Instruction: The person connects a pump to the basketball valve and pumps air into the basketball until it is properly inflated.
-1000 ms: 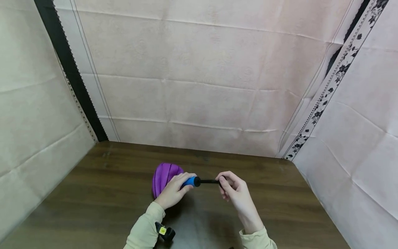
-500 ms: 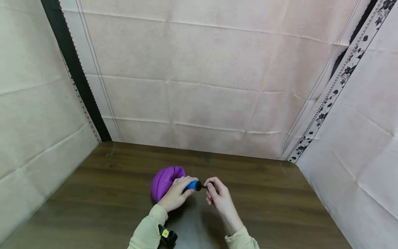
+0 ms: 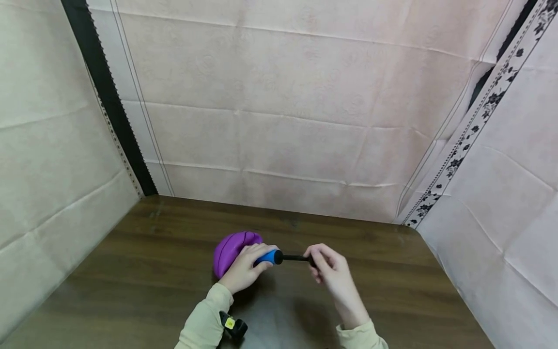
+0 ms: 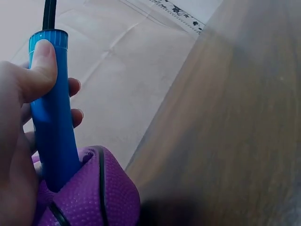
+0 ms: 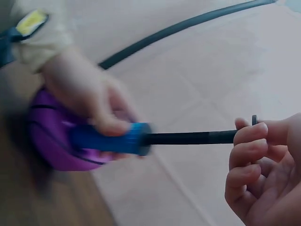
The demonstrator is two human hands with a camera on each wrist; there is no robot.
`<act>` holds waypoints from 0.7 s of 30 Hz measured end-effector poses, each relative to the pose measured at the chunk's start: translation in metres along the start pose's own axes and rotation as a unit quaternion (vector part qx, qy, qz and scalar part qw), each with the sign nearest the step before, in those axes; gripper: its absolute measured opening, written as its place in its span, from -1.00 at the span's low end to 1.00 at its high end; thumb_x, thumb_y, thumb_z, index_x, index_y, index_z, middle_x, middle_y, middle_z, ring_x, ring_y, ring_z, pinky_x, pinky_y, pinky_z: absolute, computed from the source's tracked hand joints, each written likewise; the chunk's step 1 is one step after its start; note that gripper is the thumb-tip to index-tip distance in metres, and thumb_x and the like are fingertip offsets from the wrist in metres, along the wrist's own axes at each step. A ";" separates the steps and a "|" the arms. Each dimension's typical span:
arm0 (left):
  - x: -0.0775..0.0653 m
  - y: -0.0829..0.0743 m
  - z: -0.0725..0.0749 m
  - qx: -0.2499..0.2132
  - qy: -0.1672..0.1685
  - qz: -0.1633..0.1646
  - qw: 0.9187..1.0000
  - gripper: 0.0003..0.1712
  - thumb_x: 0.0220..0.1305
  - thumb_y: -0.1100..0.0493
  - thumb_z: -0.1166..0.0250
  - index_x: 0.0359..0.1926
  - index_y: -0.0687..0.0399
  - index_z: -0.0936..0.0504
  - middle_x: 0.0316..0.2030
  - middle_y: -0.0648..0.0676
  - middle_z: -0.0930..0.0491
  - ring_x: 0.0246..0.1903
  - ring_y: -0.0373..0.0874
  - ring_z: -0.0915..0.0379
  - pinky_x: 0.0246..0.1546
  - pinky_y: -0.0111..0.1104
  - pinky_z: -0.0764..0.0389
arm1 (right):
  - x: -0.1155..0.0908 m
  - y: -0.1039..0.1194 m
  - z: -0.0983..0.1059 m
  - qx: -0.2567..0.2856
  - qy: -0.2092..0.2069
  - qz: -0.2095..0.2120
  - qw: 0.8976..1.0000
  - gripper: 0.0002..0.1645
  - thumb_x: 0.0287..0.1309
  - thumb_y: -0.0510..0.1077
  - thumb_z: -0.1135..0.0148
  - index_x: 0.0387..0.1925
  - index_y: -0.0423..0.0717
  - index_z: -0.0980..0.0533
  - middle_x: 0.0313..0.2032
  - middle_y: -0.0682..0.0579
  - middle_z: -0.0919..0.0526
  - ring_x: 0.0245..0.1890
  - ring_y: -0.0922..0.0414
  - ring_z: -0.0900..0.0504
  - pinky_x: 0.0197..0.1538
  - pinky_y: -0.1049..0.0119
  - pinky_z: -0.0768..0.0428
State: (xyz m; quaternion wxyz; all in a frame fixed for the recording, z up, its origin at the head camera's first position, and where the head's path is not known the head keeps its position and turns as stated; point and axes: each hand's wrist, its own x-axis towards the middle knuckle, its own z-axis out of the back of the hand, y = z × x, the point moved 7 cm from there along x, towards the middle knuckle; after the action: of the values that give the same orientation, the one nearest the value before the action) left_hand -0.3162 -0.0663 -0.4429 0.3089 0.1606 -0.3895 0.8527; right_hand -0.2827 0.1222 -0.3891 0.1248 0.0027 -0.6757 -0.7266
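- The left hand (image 3: 244, 271) is wrapped round the blue pump (image 3: 267, 257) barrel, thumb near its cap, with the nozzle end pushed into the purple ball (image 3: 231, 249).
- The ball sits on the bench (image 3: 131, 281), just beyond the left hand and near the middle of the board.
- The right hand (image 3: 331, 269) has its fingers curled on the handle at the end of the black rod (image 3: 295, 258) — the rod is drawn partly out of the barrel.
- To pump well, I'd judge: keep the barrel steady and in line with the valve, so the needle is not levered sideways, and drive the rod straight along the barrel's axis.
- The left grip should stay firm on the barrel while bracing the ball against the bench — a loose hold could let the ball roll.
- Hidden: the needle and valve lie inside the ball's dent; the handle is buried in the right fingers.
- The right wrist view is blurred on the left hand and ball, so finger placement there is hard to read.
- How full the ball is cannot be told, though it looks dented.
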 end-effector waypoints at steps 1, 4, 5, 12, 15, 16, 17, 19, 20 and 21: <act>0.000 0.000 0.000 -0.003 0.000 0.004 1.000 -0.57 0.32 0.09 -0.23 0.20 -0.10 -0.53 0.04 -0.04 -0.63 0.00 -0.15 -0.47 0.13 -0.13 -0.34 | -0.002 0.005 0.004 0.001 -0.003 0.007 1.000 -0.65 0.42 -0.05 -0.03 -0.23 -0.32 -0.48 -0.67 0.12 -0.36 -0.71 0.30 -0.30 -0.61 0.49 -0.25; 0.001 -0.003 -0.001 -0.007 0.007 0.009 1.000 -0.56 0.32 0.08 -0.23 0.22 -0.08 -0.52 0.06 -0.03 -0.62 0.04 -0.10 -0.47 0.15 -0.09 -0.36 | -0.006 0.015 0.011 0.002 0.005 0.029 1.000 -0.64 0.44 -0.07 0.01 -0.23 -0.36 -0.45 -0.68 0.13 -0.32 -0.71 0.30 -0.28 -0.62 0.43 -0.24; 0.002 -0.004 -0.002 -0.009 0.008 0.009 1.000 -0.56 0.32 0.09 -0.23 0.22 -0.07 -0.51 0.06 -0.02 -0.62 0.06 -0.09 -0.47 0.15 -0.08 -0.36 | -0.006 0.016 0.011 0.003 0.011 0.035 0.999 -0.64 0.44 -0.07 0.01 -0.23 -0.36 -0.44 -0.68 0.13 -0.32 -0.71 0.30 -0.28 -0.63 0.41 -0.24; 0.005 -0.014 -0.005 -0.014 -0.007 -0.011 1.000 -0.58 0.30 0.15 -0.25 0.18 -0.02 -0.54 0.00 -0.03 -0.65 0.00 -0.12 -0.47 0.10 -0.15 -0.41 | 0.005 -0.002 -0.013 0.028 0.049 0.042 0.997 -0.62 0.46 -0.09 0.06 -0.24 -0.41 -0.38 -0.66 0.10 -0.26 -0.74 0.30 -0.28 -0.64 0.45 -0.25; 0.007 -0.021 -0.007 -0.013 -0.001 -0.035 0.999 -0.60 0.31 0.13 -0.23 0.17 0.01 -0.55 -0.02 -0.02 -0.65 -0.05 -0.14 -0.47 0.07 -0.17 -0.42 | 0.009 -0.015 -0.024 0.030 0.073 0.045 0.996 -0.60 0.48 -0.11 0.11 -0.23 -0.46 -0.36 -0.65 0.08 -0.25 -0.73 0.31 -0.28 -0.64 0.47 -0.27; 0.007 -0.022 -0.007 -0.014 0.002 -0.040 0.999 -0.60 0.31 0.12 -0.23 0.17 0.02 -0.55 -0.01 -0.02 -0.64 -0.05 -0.14 -0.47 0.08 -0.17 -0.41 | 0.011 -0.019 -0.026 0.032 0.080 0.045 0.995 -0.61 0.48 -0.12 0.12 -0.23 -0.47 -0.35 -0.65 0.07 -0.25 -0.73 0.31 -0.29 -0.63 0.48 -0.28; 0.006 -0.023 -0.008 -0.014 0.007 -0.040 0.999 -0.60 0.32 0.10 -0.22 0.17 0.01 -0.55 0.00 -0.01 -0.64 -0.04 -0.13 -0.46 0.08 -0.16 -0.41 | 0.012 -0.022 -0.027 0.034 0.089 0.047 0.994 -0.61 0.49 -0.14 0.13 -0.22 -0.49 -0.34 -0.64 0.07 -0.25 -0.73 0.31 -0.29 -0.63 0.48 -0.28; 0.006 -0.023 -0.009 -0.019 0.017 -0.037 0.999 -0.59 0.33 0.07 -0.20 0.17 0.00 -0.54 0.03 -0.01 -0.63 -0.01 -0.11 -0.45 0.10 -0.14 -0.40 | 0.012 -0.027 -0.028 0.029 0.102 0.048 0.993 -0.63 0.49 -0.16 0.13 -0.22 -0.49 -0.35 -0.63 0.06 -0.27 -0.71 0.32 -0.29 -0.62 0.47 -0.30; 0.005 -0.022 -0.010 -0.024 0.023 -0.033 0.999 -0.59 0.33 0.06 -0.20 0.18 0.00 -0.54 0.05 0.00 -0.62 0.02 -0.09 -0.44 0.11 -0.13 -0.39 | 0.012 -0.027 -0.028 0.020 0.105 0.048 0.993 -0.64 0.48 -0.16 0.12 -0.21 -0.48 -0.37 -0.63 0.06 -0.29 -0.71 0.32 -0.29 -0.61 0.48 -0.30; 0.004 -0.021 -0.010 -0.030 0.029 -0.028 0.999 -0.58 0.34 0.05 -0.19 0.19 -0.01 -0.54 0.07 0.01 -0.61 0.04 -0.08 -0.44 0.12 -0.11 -0.39 | 0.011 -0.026 -0.027 0.011 0.107 0.046 0.993 -0.64 0.48 -0.15 0.11 -0.20 -0.45 -0.40 -0.62 0.06 -0.31 -0.70 0.32 -0.30 -0.60 0.48 -0.31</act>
State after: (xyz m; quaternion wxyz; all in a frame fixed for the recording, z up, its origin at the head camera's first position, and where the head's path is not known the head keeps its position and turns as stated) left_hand -0.3061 -0.0464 -0.4353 0.3486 0.1375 -0.4015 0.8357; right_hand -0.2936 0.0949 -0.4152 0.2294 0.0509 -0.6655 -0.7084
